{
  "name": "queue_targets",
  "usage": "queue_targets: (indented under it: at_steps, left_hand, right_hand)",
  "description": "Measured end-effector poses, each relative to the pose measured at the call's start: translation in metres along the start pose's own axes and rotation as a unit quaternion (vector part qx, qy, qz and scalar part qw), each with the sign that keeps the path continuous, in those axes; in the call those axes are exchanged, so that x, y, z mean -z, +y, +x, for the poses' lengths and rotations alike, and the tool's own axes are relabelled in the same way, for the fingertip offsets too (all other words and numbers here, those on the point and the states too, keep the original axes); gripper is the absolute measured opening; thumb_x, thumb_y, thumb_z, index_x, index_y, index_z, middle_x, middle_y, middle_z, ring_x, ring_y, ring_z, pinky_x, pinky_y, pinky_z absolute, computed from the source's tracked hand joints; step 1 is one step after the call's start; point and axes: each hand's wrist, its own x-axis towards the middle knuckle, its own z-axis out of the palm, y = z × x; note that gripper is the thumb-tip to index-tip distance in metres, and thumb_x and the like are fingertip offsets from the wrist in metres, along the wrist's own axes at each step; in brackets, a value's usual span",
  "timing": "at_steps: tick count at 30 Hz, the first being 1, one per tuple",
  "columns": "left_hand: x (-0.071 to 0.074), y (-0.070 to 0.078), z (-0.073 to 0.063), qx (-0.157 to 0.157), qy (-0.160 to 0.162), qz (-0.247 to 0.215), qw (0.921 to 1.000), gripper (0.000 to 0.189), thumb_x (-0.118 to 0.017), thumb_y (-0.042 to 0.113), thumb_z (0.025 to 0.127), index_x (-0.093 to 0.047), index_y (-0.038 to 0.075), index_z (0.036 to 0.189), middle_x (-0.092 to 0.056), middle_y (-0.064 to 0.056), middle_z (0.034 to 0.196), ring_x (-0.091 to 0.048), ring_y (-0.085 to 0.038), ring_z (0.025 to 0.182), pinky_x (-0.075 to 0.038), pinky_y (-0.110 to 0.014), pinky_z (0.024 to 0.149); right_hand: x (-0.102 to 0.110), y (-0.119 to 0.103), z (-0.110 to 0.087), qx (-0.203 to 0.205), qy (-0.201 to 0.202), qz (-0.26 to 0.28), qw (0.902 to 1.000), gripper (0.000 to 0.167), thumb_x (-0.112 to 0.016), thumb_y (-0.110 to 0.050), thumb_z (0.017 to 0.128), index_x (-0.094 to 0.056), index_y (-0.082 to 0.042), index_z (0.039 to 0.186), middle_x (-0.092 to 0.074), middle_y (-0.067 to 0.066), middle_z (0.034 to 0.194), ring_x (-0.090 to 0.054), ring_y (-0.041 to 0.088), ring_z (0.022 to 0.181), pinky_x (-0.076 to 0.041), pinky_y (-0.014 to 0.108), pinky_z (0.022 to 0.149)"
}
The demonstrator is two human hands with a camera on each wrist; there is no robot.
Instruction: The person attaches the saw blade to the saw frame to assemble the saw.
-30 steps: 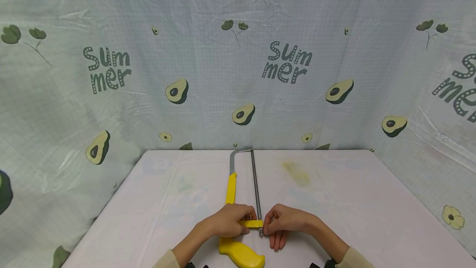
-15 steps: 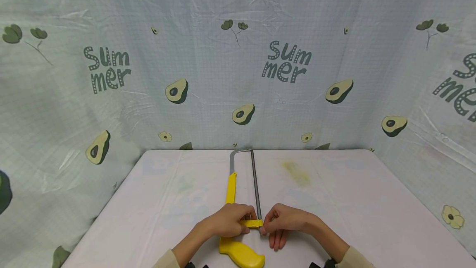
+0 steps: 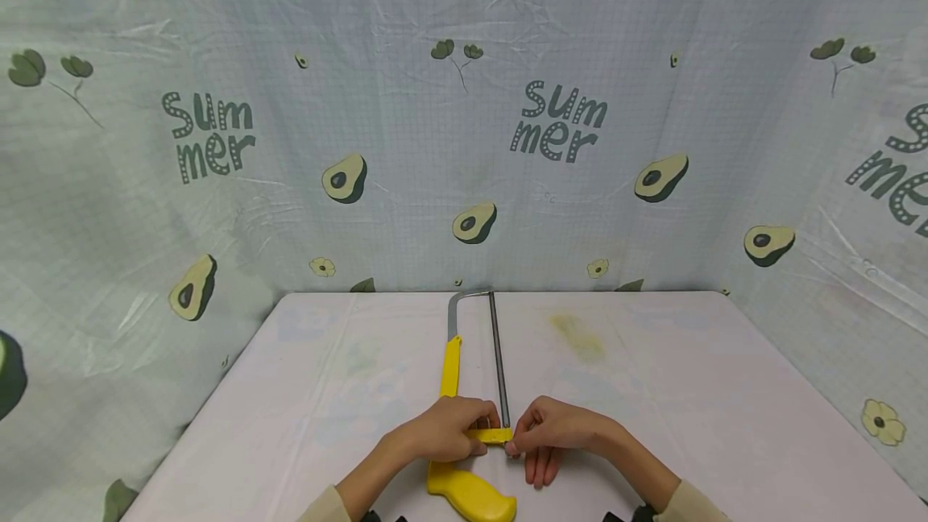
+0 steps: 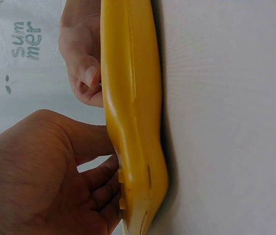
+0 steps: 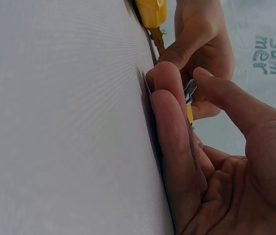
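Observation:
A hacksaw lies on the table, its yellow handle (image 3: pixel 474 494) toward me and its grey metal bow (image 3: pixel 453 316) pointing away. The dark blade (image 3: pixel 497 361) runs along its right side. My left hand (image 3: pixel 449 429) grips the frame just ahead of the handle, fingers around the yellow crosspiece (image 3: pixel 490 436). At the near end of that crosspiece, my right hand (image 3: pixel 558 429) pinches a small metal nut (image 5: pixel 190 90) between thumb and forefinger. The other right fingers (image 5: pixel 174 132) rest along the tabletop. In the left wrist view the yellow handle (image 4: pixel 133 98) covers part of both hands.
A white cloth covers the table (image 3: pixel 638 393), with a yellowish stain (image 3: pixel 577 337) at the back right. Behind it and along the sides hangs a pale sheet (image 3: pixel 406 119) printed with avocados and lettering.
The right thumb and fingertip have shifted slightly left onto the metal nut, covering most of what showed a second ago. The left hand and the hacksaw have stayed in place.

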Motion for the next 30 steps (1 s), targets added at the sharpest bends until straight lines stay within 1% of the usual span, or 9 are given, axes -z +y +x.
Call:
queue_targets:
  at_steps: [7, 16, 23, 30]
  left_hand:
    - [0.0012, 0.0006, 0.0003, 0.0, 0.0, -0.002, 1.0, 0.022, -0.077, 0.014, 0.091, -0.066, 0.023, 0.108, -0.063, 0.014, 0.092, -0.052, -0.002, 0.08, -0.048, -0.021, 0.079]
    - [0.0011, 0.0012, -0.0014, 0.003, -0.002, -0.002, 1.0, 0.022, -0.077, 0.014, 0.091, -0.066, 0.023, 0.108, -0.063, 0.014, 0.092, -0.052, -0.002, 0.08, -0.048, -0.021, 0.08]
    - [-0.0005, 0.0009, -0.001, 0.006, -0.004, -0.002, 1.0, 0.022, -0.077, 0.014, 0.091, -0.066, 0.023, 0.109, -0.063, 0.014, 0.093, -0.052, -0.002, 0.081, -0.048, -0.021, 0.08]
    - [0.0001, 0.0031, -0.002, 0.01, -0.002, -0.004, 0.9999, 0.022, -0.077, 0.014, 0.091, -0.066, 0.022, 0.109, -0.063, 0.013, 0.092, -0.052, -0.003, 0.081, -0.048, -0.021, 0.081]
  right_hand:
    - [-0.0014, -0.0014, 0.0, 0.004, 0.007, -0.002, 1.0, 0.03, -0.07, -0.028, 0.098, -0.075, 0.002, 0.097, -0.073, 0.001, 0.067, -0.069, 0.007, 0.053, -0.055, 0.021, 0.051]
    - [-0.003, -0.0005, 0.0005, -0.003, 0.012, -0.003, 0.9999, 0.03, -0.069, -0.028, 0.098, -0.075, 0.001, 0.097, -0.073, 0.002, 0.067, -0.07, 0.008, 0.053, -0.055, 0.021, 0.051]
    - [-0.0022, 0.0007, 0.0, -0.006, 0.006, 0.0, 1.0, 0.029, -0.07, -0.028, 0.098, -0.075, 0.0, 0.098, -0.074, 0.002, 0.069, -0.07, 0.008, 0.055, -0.056, 0.021, 0.053]
    - [-0.0002, 0.001, -0.0004, 0.002, -0.006, -0.003, 1.0, 0.028, -0.068, -0.026, 0.098, -0.076, 0.001, 0.101, -0.074, 0.001, 0.069, -0.071, 0.007, 0.056, -0.056, 0.021, 0.054]
